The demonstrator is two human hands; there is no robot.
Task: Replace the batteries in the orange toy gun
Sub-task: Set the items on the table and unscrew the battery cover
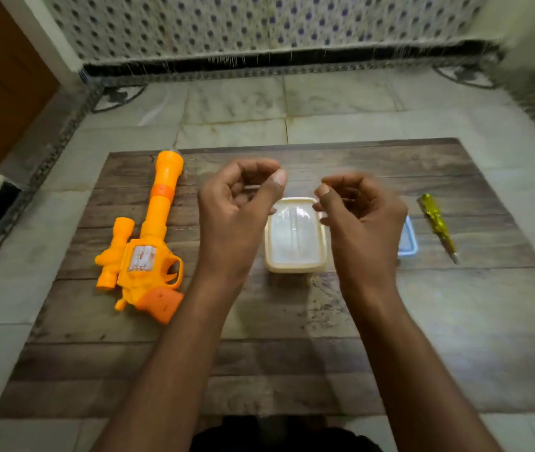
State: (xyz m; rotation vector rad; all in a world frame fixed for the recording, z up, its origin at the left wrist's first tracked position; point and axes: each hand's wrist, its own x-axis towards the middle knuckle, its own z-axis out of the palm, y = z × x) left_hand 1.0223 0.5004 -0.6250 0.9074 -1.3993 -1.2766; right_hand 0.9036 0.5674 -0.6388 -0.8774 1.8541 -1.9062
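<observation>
The orange toy gun (144,249) lies flat on the wooden board (279,363), well to the left of the white box (295,236), untouched, so the job looks barely begun. The left hand (237,207) hovers over the box's left edge, fingers loosely curled and holding nothing. The box sits mid-board with its clear lid on; its contents cannot be made out. The right hand (362,207) hovers over the box's right edge, likewise loosely curled and empty. A blue lid (408,239) peeks out right of the box, and a yellow screwdriver (437,225) lies further right. Next probably comes reaching for the gun or the screwdriver.
</observation>
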